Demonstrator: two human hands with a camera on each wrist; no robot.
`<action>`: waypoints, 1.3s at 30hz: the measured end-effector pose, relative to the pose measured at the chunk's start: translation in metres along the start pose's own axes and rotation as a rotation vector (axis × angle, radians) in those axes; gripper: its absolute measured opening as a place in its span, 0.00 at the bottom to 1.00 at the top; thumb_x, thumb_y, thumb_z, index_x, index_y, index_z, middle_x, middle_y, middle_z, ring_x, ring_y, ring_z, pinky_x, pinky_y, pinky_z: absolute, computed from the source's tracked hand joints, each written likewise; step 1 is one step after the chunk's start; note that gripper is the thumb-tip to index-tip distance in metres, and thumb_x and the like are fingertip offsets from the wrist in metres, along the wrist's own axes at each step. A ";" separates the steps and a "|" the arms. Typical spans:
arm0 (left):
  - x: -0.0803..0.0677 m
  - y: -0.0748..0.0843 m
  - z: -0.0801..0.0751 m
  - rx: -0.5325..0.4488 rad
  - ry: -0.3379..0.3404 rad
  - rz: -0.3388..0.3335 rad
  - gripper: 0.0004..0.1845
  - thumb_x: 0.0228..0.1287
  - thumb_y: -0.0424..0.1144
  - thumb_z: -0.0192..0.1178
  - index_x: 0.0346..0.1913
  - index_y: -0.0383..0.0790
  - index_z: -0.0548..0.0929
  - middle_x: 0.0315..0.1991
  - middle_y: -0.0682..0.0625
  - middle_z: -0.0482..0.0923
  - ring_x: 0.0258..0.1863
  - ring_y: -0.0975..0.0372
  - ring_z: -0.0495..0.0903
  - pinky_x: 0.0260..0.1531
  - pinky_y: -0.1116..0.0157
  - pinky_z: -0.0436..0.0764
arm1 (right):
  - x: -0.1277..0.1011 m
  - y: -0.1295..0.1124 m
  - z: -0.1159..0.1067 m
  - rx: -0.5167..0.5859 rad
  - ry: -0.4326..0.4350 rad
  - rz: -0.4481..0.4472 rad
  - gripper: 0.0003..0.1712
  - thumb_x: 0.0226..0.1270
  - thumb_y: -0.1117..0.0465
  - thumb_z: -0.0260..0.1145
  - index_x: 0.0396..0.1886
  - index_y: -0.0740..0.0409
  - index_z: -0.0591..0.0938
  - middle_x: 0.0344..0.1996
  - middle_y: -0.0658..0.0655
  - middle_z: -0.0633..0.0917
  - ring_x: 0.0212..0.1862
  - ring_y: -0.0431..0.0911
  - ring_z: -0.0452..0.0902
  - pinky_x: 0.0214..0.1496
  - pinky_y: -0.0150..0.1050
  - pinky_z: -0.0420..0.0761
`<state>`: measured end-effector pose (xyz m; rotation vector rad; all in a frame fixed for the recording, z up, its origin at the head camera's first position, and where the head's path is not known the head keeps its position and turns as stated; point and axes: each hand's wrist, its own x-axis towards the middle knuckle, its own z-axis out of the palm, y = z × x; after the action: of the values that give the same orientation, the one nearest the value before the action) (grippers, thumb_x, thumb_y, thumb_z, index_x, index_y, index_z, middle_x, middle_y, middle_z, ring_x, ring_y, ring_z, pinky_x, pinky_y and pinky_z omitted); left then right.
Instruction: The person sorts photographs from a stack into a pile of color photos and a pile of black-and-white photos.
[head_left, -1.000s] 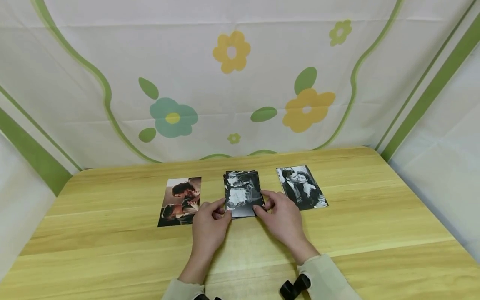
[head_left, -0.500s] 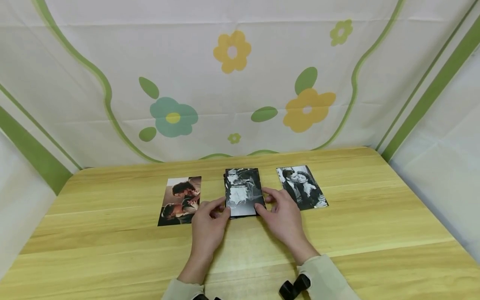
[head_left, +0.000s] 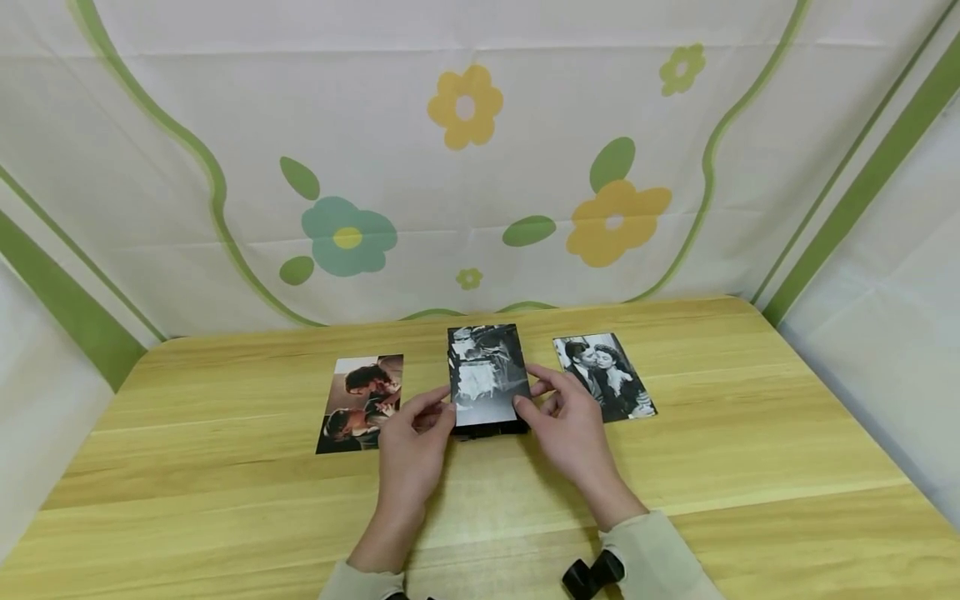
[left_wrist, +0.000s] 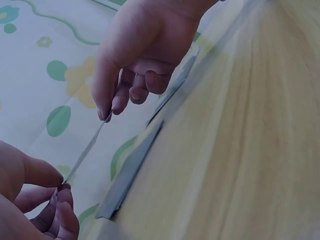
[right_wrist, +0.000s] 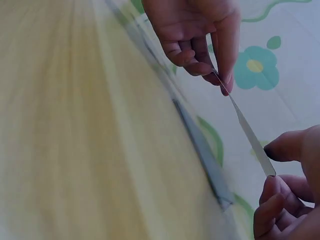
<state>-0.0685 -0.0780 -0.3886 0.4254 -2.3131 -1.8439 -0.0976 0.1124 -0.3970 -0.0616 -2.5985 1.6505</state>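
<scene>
A black-and-white photo print (head_left: 489, 375) is raised above the middle of the table, face up and tilted. My left hand (head_left: 411, 448) pinches its left edge near the lower corner between thumb and fingers. On the opposite edge, my right hand (head_left: 570, 423) pinches it likewise. Underneath lies a stack of prints (head_left: 491, 431), mostly hidden in the head view. Seen nearly edge-on in the left wrist view, the held print (left_wrist: 86, 150) is well apart from the stack (left_wrist: 132, 172). The right wrist view also shows this gap.
To the left lies a colour photo print (head_left: 362, 406), its lower right side close to my left hand. A black-and-white print of two people (head_left: 609, 379) lies to the right, partly behind my right hand. Behind the wooden table (head_left: 225, 500) hangs a flowered white cloth (head_left: 420, 192).
Both hands have lifted the top print off the stack, moving it up and slightly away from me. The stack's near edge now shows below it. The side prints have stayed put.
</scene>
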 end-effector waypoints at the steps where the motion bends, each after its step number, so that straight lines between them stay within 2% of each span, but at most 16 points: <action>1: 0.000 0.002 -0.001 -0.008 -0.001 -0.002 0.14 0.72 0.31 0.68 0.57 0.40 0.92 0.47 0.42 0.89 0.43 0.61 0.83 0.39 0.73 0.81 | 0.000 -0.002 -0.001 0.008 0.002 -0.004 0.29 0.70 0.61 0.76 0.70 0.48 0.84 0.48 0.56 0.84 0.35 0.43 0.75 0.33 0.32 0.76; 10: -0.003 0.007 -0.003 -0.053 -0.012 -0.012 0.14 0.71 0.31 0.69 0.57 0.40 0.92 0.47 0.42 0.88 0.42 0.62 0.81 0.36 0.72 0.80 | -0.001 -0.009 -0.005 0.018 0.006 -0.004 0.29 0.70 0.61 0.75 0.70 0.46 0.84 0.48 0.56 0.84 0.37 0.43 0.76 0.32 0.32 0.76; 14: -0.001 0.007 -0.001 -0.058 -0.023 -0.010 0.15 0.69 0.31 0.70 0.56 0.39 0.91 0.45 0.43 0.88 0.41 0.62 0.81 0.36 0.73 0.80 | 0.000 -0.009 -0.006 0.020 0.015 0.003 0.29 0.70 0.60 0.76 0.70 0.46 0.84 0.48 0.56 0.84 0.39 0.44 0.76 0.35 0.31 0.77; 20: -0.003 0.007 0.008 -0.075 -0.043 -0.007 0.15 0.68 0.30 0.71 0.56 0.38 0.91 0.43 0.43 0.88 0.40 0.62 0.81 0.37 0.73 0.80 | 0.002 -0.005 -0.012 0.001 0.065 0.021 0.25 0.71 0.56 0.75 0.67 0.46 0.86 0.48 0.55 0.85 0.45 0.44 0.79 0.44 0.32 0.79; 26: -0.004 0.006 0.021 -0.101 -0.062 -0.012 0.14 0.67 0.28 0.71 0.55 0.38 0.91 0.42 0.43 0.88 0.39 0.62 0.81 0.36 0.73 0.80 | 0.005 0.000 -0.019 -0.001 0.116 0.042 0.23 0.70 0.58 0.76 0.64 0.49 0.88 0.47 0.55 0.86 0.46 0.44 0.80 0.46 0.31 0.79; 32: -0.003 0.012 0.046 -0.135 -0.087 0.019 0.15 0.66 0.28 0.71 0.54 0.38 0.91 0.42 0.44 0.88 0.38 0.62 0.81 0.38 0.74 0.81 | 0.011 0.007 -0.039 -0.005 0.156 0.098 0.20 0.72 0.57 0.75 0.62 0.50 0.88 0.46 0.53 0.87 0.47 0.43 0.80 0.46 0.29 0.80; 39: -0.009 0.024 0.096 -0.120 -0.147 0.091 0.15 0.64 0.26 0.70 0.54 0.36 0.90 0.40 0.47 0.87 0.37 0.65 0.82 0.38 0.74 0.84 | 0.022 0.027 -0.080 -0.029 0.258 0.174 0.20 0.73 0.51 0.75 0.61 0.51 0.89 0.39 0.45 0.87 0.43 0.37 0.78 0.41 0.26 0.78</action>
<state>-0.0911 0.0185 -0.3869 0.1711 -2.2539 -2.0176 -0.1133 0.1974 -0.3865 -0.4819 -2.4795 1.5353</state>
